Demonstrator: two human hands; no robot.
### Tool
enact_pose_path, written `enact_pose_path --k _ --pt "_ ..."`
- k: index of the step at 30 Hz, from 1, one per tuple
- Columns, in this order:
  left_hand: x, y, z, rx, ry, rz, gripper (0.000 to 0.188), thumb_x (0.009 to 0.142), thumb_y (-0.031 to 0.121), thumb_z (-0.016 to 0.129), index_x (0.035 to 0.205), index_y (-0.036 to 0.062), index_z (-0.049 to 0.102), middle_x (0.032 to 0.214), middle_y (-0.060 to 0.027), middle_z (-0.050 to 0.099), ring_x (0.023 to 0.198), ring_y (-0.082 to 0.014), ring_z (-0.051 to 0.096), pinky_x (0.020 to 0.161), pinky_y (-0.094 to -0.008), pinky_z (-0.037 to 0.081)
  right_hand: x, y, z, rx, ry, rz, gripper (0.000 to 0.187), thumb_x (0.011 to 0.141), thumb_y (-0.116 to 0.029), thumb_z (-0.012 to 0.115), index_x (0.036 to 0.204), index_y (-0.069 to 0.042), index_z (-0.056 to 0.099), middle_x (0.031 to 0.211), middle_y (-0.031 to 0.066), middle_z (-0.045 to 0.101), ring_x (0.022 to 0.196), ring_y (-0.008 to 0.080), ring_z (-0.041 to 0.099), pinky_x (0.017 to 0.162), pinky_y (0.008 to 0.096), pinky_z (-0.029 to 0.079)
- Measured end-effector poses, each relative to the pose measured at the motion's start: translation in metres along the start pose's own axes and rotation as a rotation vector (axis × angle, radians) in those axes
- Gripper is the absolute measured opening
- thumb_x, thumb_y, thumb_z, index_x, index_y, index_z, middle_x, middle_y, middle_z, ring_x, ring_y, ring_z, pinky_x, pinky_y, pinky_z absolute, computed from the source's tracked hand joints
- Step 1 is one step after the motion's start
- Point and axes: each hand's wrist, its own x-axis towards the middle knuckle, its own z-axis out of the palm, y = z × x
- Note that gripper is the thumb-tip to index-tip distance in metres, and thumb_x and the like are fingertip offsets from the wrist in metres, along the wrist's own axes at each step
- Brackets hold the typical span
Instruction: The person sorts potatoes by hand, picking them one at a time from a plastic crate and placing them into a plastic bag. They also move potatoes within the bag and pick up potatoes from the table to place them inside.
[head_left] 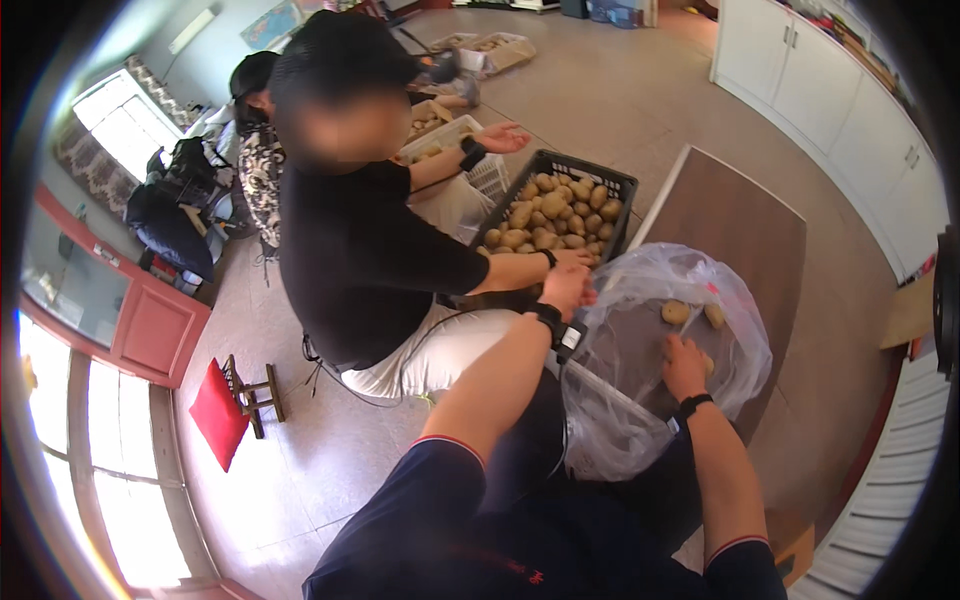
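A clear plastic bag [745, 385] lies spread over a brown board in front of me, its mouth wide. Inside it sit a few potatoes, one potato [675, 313] beyond my fingers and another potato [714, 316] to its right. My right hand [685, 367] reaches into the bag, fingers stretched forward, with a partly hidden potato [708, 365] beside it. My left hand [568, 288] is closed at the bag's left rim, next to the crate's near corner; its fingertips are partly hidden. Just beyond it, a co-worker's hand [572, 258] is at the black crate [625, 190] full of potatoes.
A co-worker in a black shirt [375, 265] sits close on my left, with another person [260, 170] behind. White crates [490, 178] of potatoes stand beyond. The brown board [735, 215] extends away on my right. A red-topped stool [218, 415] stands at far left; white cabinets [820, 90] line the right.
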Motion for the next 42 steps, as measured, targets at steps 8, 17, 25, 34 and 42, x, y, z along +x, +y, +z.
enact_pose_path --k 8,17,25,34,42 --pt "-0.011 -0.010 0.022 0.258 -0.244 -0.097 0.040 0.092 0.027 0.059 0.120 0.0008 0.049 0.102 -0.0132 0.056 0.076 -0.0264 0.062 0.064 -0.0373 0.056 0.007 -0.007 0.018 0.706 -0.007 0.108 0.042 0.082 -0.020 0.070 0.118 -0.007 0.053 0.096 0.0167 0.064 0.082 0.0318 0.064 0.072 0.0427 0.052" --pt "-0.029 -0.007 0.037 0.433 -0.432 -0.223 0.051 0.089 0.040 0.063 0.119 -0.0003 0.052 0.109 -0.0138 0.057 0.081 -0.0267 0.063 0.070 -0.0386 0.056 0.024 -0.082 -0.036 1.226 -0.195 0.207 0.032 0.094 -0.025 0.057 0.113 0.000 0.054 0.088 0.0075 0.061 0.062 0.0133 0.059 0.049 0.0268 0.048" --pt "-0.032 0.000 0.034 0.484 -0.629 -0.260 0.041 0.092 0.044 0.058 0.106 0.0048 0.060 0.088 -0.0079 0.064 0.067 -0.0174 0.063 0.059 -0.0322 0.054 0.033 -0.090 -0.047 1.221 -0.207 0.217 0.038 0.100 -0.037 0.043 0.109 -0.003 0.057 0.079 0.0036 0.058 0.054 0.0103 0.052 0.045 0.0245 0.043" --pt "-0.047 0.011 0.038 0.479 -0.703 -0.294 0.048 0.088 0.046 0.064 0.108 0.0029 0.060 0.091 -0.0107 0.066 0.066 -0.0186 0.066 0.057 -0.0298 0.055 0.034 -0.082 -0.043 1.203 -0.079 0.172 0.032 0.100 -0.030 0.047 0.108 -0.001 0.057 0.071 0.0030 0.055 0.047 0.0090 0.045 0.042 0.0235 0.037" --pt "-0.037 0.010 0.033 0.236 -0.473 -0.194 0.036 0.090 0.034 0.064 0.113 0.0072 0.056 0.089 -0.0065 0.063 0.060 -0.0163 0.060 0.053 -0.0291 0.053 0.026 -0.023 0.017 0.829 0.262 0.125 0.024 0.092 -0.020 0.058 0.108 -0.002 0.058 0.087 0.0100 0.061 0.081 0.0219 0.060 0.074 0.0358 0.049"
